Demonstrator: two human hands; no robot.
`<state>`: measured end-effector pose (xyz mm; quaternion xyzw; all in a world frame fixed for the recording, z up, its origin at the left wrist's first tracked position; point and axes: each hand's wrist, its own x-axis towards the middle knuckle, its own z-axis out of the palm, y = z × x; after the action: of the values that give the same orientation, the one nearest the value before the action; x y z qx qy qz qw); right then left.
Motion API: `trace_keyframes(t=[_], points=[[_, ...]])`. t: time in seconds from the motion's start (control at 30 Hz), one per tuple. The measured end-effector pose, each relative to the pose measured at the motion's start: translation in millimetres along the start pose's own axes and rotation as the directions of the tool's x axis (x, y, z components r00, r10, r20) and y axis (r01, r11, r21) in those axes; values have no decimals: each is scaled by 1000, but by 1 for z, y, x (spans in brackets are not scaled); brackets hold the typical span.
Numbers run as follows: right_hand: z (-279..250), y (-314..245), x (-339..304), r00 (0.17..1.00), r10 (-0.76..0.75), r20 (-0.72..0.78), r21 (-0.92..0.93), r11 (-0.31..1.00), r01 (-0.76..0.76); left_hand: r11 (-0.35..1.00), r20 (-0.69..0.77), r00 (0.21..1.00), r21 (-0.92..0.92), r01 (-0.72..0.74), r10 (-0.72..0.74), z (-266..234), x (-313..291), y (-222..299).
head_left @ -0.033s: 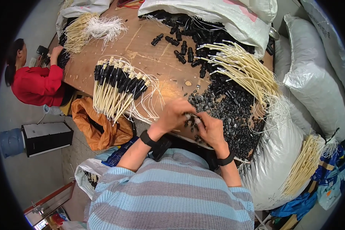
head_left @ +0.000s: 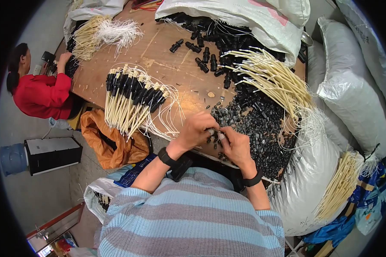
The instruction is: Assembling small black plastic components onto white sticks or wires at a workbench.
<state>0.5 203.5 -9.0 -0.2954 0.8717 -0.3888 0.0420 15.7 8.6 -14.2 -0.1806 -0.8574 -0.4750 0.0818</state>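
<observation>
Close to the table's front edge, my left hand (head_left: 197, 131) and my right hand (head_left: 237, 149) meet, fingers pinched together. Between the fingertips is something small and dark, mostly hidden by them. A heap of small dark, shiny pieces (head_left: 261, 147) spreads over the table beside my right hand. Left of my hands lies a row of cream-coloured tubes (head_left: 123, 113) with black fittings (head_left: 137, 88) on their far ends and white cords trailing to the right.
Beyond the heap, loose black fittings (head_left: 206, 58) spill from a white woven sack (head_left: 240, 17). Cream tubes (head_left: 274, 81) with white cords lie across the heap's far side. Full white sacks (head_left: 351, 77) crowd the right. A person in red (head_left: 43, 94) works at the far left.
My left hand has shifted very slightly and its fingers look sharper, curled closer to the right fingertips. The right hand stays almost in place.
</observation>
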Motion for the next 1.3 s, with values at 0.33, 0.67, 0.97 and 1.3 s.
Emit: trace_keyframes(t=[0.33,0.67,0.97,1.3], points=[[11,0,-8,989,123,-79,175,979,-108,956,-92,962,-169,238,-256,8,-8,-4],[4,14,-16,891,436,-129,334,865,-375,931,-158,926,70,358,-344,8,34,-54],[20,14,-4,893,208,-398,65,978,-199,704,43,852,-542,459,-522,35,23,18],[23,6,-6,903,54,-426,-32,997,-74,762,15,836,-403,507,-548,33,16,3]])
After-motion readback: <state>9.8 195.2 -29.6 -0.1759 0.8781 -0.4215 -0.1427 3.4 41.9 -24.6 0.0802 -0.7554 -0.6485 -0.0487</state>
